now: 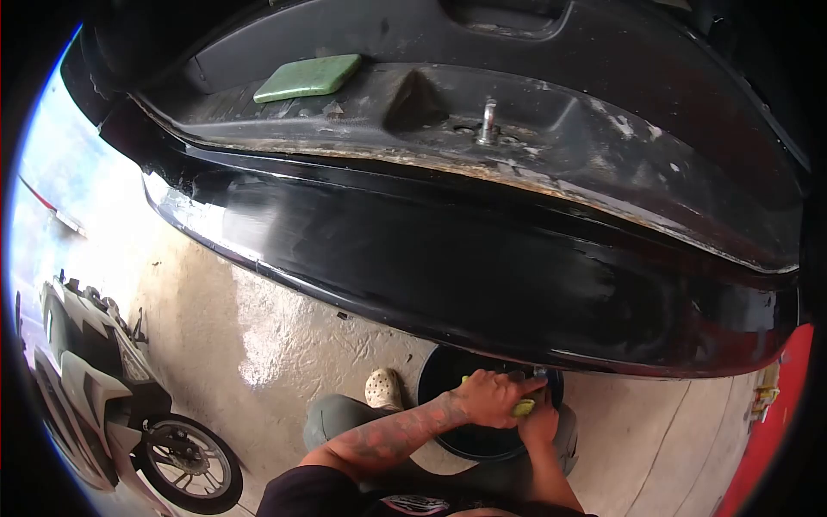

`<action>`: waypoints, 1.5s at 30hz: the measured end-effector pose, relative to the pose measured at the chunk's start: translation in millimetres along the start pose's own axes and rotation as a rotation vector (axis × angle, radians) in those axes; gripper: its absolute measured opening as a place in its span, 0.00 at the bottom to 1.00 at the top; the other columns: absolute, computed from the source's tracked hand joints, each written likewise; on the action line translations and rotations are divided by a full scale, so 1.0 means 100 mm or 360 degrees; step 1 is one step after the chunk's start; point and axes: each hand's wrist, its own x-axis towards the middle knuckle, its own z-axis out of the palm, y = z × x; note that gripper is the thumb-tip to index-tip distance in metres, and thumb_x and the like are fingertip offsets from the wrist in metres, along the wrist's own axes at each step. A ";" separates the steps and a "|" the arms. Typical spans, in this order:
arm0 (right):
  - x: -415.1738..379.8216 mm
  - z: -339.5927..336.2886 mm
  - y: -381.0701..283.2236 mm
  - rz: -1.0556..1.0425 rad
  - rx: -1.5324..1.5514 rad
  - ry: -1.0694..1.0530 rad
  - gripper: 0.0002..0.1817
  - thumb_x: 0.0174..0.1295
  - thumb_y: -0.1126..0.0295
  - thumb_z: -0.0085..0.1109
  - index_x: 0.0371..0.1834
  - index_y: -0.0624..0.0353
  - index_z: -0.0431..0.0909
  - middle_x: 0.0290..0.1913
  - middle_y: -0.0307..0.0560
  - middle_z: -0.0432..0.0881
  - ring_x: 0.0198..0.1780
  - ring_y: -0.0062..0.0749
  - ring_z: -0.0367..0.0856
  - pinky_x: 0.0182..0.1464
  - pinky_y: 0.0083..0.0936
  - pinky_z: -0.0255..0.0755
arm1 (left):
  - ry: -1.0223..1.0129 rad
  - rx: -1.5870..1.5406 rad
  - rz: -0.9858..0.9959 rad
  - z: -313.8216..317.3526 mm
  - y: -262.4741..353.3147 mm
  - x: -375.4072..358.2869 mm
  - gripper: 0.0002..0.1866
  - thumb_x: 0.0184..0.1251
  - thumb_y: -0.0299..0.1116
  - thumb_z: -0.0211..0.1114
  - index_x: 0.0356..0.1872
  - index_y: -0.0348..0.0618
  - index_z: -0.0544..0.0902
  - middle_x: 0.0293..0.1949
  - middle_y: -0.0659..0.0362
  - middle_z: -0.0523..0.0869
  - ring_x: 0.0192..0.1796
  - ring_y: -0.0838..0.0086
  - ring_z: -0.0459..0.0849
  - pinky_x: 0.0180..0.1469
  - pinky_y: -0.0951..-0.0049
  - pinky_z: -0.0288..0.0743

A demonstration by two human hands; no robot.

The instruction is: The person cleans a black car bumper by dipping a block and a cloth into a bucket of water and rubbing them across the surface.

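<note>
My left hand and my right hand are together over a round black bucket. Both are closed around a small yellow-green piece, perhaps a sponge or cloth; bits of it show between and beside the fingers. The left hand lies across the top, and the right hand is partly hidden beneath it. Just above the hands is the lower edge of a glossy black car panel, which looks wet in places. A flat green block rests on the panel's inner trim, away from the hands.
A metal latch post stands up from the worn inner trim. On the concrete floor is a wet patch. A parked motorcycle is at the left. A clog shows beside the bucket, and something red edges the right side.
</note>
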 end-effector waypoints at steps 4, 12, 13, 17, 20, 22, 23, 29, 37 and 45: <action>0.05 0.57 0.28 0.0335 0.1545 0.0031 0.21 0.71 0.65 0.58 0.65 0.55 0.73 0.61 0.51 0.81 0.56 0.48 0.85 0.54 0.42 0.81 | -0.0032 -0.0269 0.0030 0.18 -0.06 0.01 0.37 0.53 0.49 0.72 0.69 0.54 0.79 0.56 0.43 0.85 0.54 0.52 0.87 0.60 0.52 0.80; 0.17 0.77 -0.12 0.1165 0.3101 -0.0484 0.20 0.80 0.54 0.44 0.68 0.49 0.71 0.61 0.41 0.80 0.60 0.36 0.82 0.61 0.35 0.79 | 0.0190 -0.0281 -0.0242 0.47 -0.31 0.03 0.30 0.55 0.53 0.75 0.57 0.50 0.86 0.51 0.47 0.86 0.53 0.52 0.86 0.58 0.53 0.79; 0.21 0.70 -0.23 0.1323 0.3087 -0.0427 0.20 0.80 0.53 0.43 0.67 0.48 0.72 0.57 0.41 0.83 0.54 0.38 0.85 0.56 0.37 0.82 | 0.0294 -0.0277 -0.0228 0.64 -0.39 0.04 0.29 0.55 0.53 0.75 0.56 0.49 0.86 0.50 0.47 0.86 0.52 0.52 0.86 0.57 0.53 0.79; 0.13 0.67 -0.10 0.1298 0.2719 -0.0551 0.21 0.80 0.53 0.43 0.66 0.52 0.72 0.54 0.48 0.84 0.48 0.41 0.88 0.45 0.41 0.87 | 0.0562 -0.0396 -0.0114 0.31 -0.43 0.14 0.23 0.61 0.50 0.69 0.52 0.49 0.87 0.36 0.46 0.89 0.40 0.47 0.90 0.45 0.52 0.85; 0.04 0.44 -0.17 0.1167 0.2537 -0.0681 0.23 0.79 0.51 0.45 0.65 0.55 0.71 0.48 0.52 0.86 0.40 0.41 0.89 0.35 0.39 0.87 | 0.0660 -0.0276 -0.0094 0.34 -0.56 0.21 0.23 0.60 0.48 0.68 0.53 0.47 0.86 0.42 0.47 0.88 0.42 0.47 0.89 0.47 0.52 0.84; -0.01 0.23 -0.29 0.1075 0.2443 -0.0762 0.25 0.78 0.49 0.48 0.64 0.58 0.72 0.48 0.53 0.86 0.39 0.39 0.89 0.35 0.36 0.86 | 0.0781 -0.0214 -0.0021 0.08 -0.59 0.25 0.23 0.58 0.45 0.67 0.53 0.47 0.85 0.45 0.45 0.87 0.44 0.48 0.88 0.50 0.47 0.81; -0.04 0.14 -0.30 0.1191 0.2451 -0.0823 0.26 0.77 0.47 0.49 0.63 0.58 0.74 0.49 0.53 0.86 0.39 0.38 0.88 0.35 0.35 0.85 | 0.1064 0.0073 0.0020 0.04 -0.62 0.27 0.20 0.56 0.43 0.66 0.50 0.49 0.87 0.43 0.49 0.89 0.43 0.49 0.88 0.49 0.46 0.81; 0.06 -0.31 -0.30 0.0906 0.2864 -0.0551 0.25 0.80 0.52 0.46 0.69 0.58 0.69 0.51 0.55 0.85 0.43 0.39 0.87 0.38 0.32 0.84 | 0.0842 0.0167 0.0162 -0.04 -0.74 0.21 0.14 0.67 0.47 0.66 0.48 0.57 0.90 0.42 0.61 0.91 0.42 0.60 0.89 0.46 0.56 0.83; 0.33 -0.46 -0.40 0.0559 0.2899 -0.0490 0.21 0.81 0.56 0.46 0.66 0.58 0.71 0.53 0.55 0.85 0.46 0.35 0.87 0.45 0.27 0.83 | 0.0475 -0.0291 -0.0515 -0.23 -0.45 0.01 0.19 0.67 0.47 0.72 0.51 0.46 0.88 0.43 0.50 0.91 0.48 0.52 0.90 0.51 0.59 0.81; 0.45 -0.44 -0.39 0.0531 0.2764 -0.0379 0.19 0.79 0.58 0.51 0.65 0.56 0.72 0.53 0.49 0.85 0.49 0.32 0.87 0.51 0.28 0.82 | 0.0357 -0.0089 -0.0025 -0.40 -0.05 -0.12 0.29 0.60 0.40 0.72 0.66 0.57 0.81 0.36 0.55 0.90 0.39 0.59 0.89 0.43 0.61 0.84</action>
